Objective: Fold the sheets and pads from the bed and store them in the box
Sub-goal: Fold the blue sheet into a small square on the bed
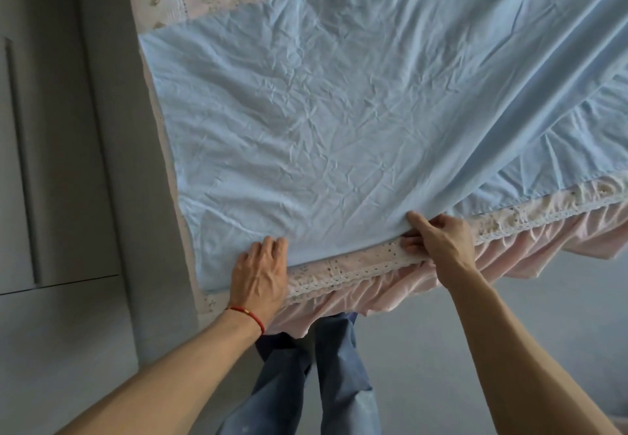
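Down at the near edge of the bed (530,227), two hands are working on one light blue sheet (339,111), which is lying spread and creased over the mattress top. The left hand (260,273) is lying palm down at the sheet's near hem, its fingers bent over the blue edge and covering part of the white lace trim (346,273); whether they are actually gripping the cloth I cannot tell. The right hand (438,235) is pinching the same hem further along, thumb on top of the blue fabric and fingers curled beneath it, lifting a small ridge there. One red cord bracelet (248,315) is circling the left wrist. Under the sheet, one pink embroidered cover with a gathered skirt (390,295) is hanging off the bed's edge. Two trouser legs (326,373) are showing below, standing on the grey floor (526,298).
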Tool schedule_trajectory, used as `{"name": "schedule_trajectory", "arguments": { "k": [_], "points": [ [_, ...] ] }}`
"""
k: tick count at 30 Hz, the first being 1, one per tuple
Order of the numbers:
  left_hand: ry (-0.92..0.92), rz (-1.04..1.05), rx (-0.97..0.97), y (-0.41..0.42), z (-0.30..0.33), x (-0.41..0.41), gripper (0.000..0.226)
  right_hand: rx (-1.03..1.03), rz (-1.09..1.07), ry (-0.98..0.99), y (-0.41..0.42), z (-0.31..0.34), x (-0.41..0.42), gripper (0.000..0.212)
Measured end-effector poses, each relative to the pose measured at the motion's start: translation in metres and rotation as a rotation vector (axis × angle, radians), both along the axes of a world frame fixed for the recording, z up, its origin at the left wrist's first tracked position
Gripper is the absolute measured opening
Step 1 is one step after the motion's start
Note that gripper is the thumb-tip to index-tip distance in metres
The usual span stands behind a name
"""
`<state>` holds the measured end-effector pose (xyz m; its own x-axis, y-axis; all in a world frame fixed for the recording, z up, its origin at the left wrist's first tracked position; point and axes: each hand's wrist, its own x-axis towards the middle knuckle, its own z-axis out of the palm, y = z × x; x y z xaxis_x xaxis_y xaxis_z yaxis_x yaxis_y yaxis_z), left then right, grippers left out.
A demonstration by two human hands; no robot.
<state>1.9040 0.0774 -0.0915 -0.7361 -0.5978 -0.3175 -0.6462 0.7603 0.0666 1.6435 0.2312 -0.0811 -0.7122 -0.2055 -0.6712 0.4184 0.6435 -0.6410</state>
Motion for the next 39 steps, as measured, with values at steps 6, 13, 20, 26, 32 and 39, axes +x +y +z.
{"name": "schedule_trajectory", "arguments": {
  "k": [6, 13, 20, 26, 32, 39],
  "points": [
    [-0.194, -0.115, 0.079, 0.001, 0.013, 0.02, 0.05, 0.047, 0.064, 0.016, 0.0, -0.002, 0.018, 0.024],
    [-0.237, -0.136, 0.176, 0.023, 0.056, -0.089, 0.047, 0.025, -0.128, 0.057, 0.007, 0.003, -0.06, 0.034],
    [-0.018, -0.347, 0.426, 0.051, 0.042, -0.292, 0.076, 0.384, 0.101, 0.607, 0.043, -0.006, -0.192, 0.039],
    [0.081, -0.562, 0.406, 0.066, 0.018, -0.404, 0.074, 0.597, 0.42, 0.679, 0.088, -0.014, -0.307, 0.063],
    [0.046, -0.417, 0.416, 0.074, 0.009, -0.494, 0.083, 0.499, 0.688, 0.429, 0.11, -0.022, -0.362, 0.073],
    [-0.278, -0.425, 0.155, 0.1, 0.007, -0.574, 0.108, 0.512, 0.8, 0.342, 0.104, -0.033, -0.386, 0.075]
  ]
}}
